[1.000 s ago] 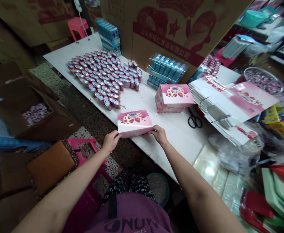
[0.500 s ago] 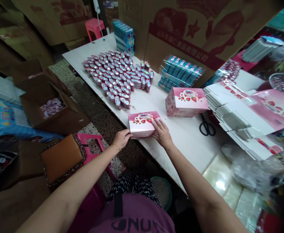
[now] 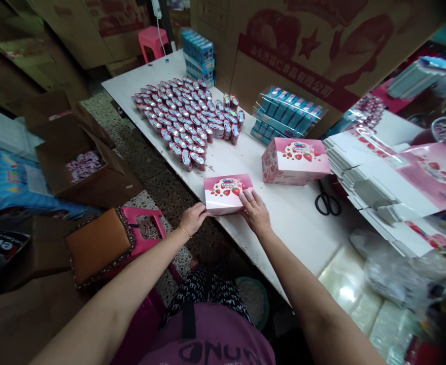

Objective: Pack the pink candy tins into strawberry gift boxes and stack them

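Across a white tabletop [image 3: 295, 233], a box [image 3: 223, 194] is pinched by the left hand [image 3: 193, 217] at seven o'clock. At four, it's clasped by the right hand [image 3: 256, 213].

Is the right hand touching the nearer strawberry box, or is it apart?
Touching. In the head view, the right hand rests its fingers on top of the nearer strawberry box, at its right end.

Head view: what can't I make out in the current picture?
All in the head view:
- Front box: inside, hidden by its top; lower right corner, covered by the right hand.
- Scissors: blade tips, hidden around the rear box.
- Bowl: right side, cut off by the picture's edge.
- Cups: lid print, too small.
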Demonstrator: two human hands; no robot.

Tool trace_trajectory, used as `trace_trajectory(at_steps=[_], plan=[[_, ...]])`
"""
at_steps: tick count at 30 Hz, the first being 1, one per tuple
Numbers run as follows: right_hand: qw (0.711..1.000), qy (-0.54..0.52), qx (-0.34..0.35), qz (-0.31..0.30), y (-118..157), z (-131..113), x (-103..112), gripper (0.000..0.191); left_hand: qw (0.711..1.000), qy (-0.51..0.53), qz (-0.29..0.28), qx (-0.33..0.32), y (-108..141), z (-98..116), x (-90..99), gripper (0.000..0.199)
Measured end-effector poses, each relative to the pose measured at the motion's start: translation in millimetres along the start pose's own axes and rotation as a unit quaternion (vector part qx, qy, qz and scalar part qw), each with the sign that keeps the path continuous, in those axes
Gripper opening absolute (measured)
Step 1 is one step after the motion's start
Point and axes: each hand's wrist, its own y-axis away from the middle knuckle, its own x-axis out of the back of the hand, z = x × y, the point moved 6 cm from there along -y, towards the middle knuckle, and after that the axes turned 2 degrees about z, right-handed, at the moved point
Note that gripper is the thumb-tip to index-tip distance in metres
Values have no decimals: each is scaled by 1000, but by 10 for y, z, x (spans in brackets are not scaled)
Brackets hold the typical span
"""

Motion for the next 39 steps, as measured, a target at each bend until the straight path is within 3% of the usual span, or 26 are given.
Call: trace_trajectory(at_steps=[6, 12, 14, 16, 18, 21, 27, 32, 36, 39], plan=[[1000, 1, 13, 20, 32, -8, -3, 53, 998, -42, 1, -37, 9, 47, -63, 15], [1000, -5, 13, 25, 38, -13, -8, 54, 1000, -6, 23, 16, 4, -12, -24, 15], [1000, 0, 12, 29, 37, -11, -10, 52, 996, -14, 83, 31, -16, 17, 95, 30], [999, 4, 13, 35, 34, -9, -11, 51, 993, -45, 106, 0, -58, 112, 162, 58], [999, 5, 15, 34, 32, -8, -15, 50, 994, -76, 51, -63, -112, 229, 104, 68], [1000, 2, 10, 21, 28, -3, -19, 50, 989, -93, -27, -108, -147, 297, -18, 60], [1000, 4, 4, 10, 43, 3, -43, 51, 993, -78, -29, -88, -144, 271, -66, 52], [1000, 11, 9, 7, 163, -16, -232, 51, 992, -90, -62, -70, -67, 196, -230, 56], [999, -3, 11, -36, 227, -19, -288, 52, 991, -95, -84, -31, 3, 111, -307, 56], [995, -62, 28, -72, 213, -5, -218, 53, 995, -22, -100, -1, -7, 94, -278, 50]])
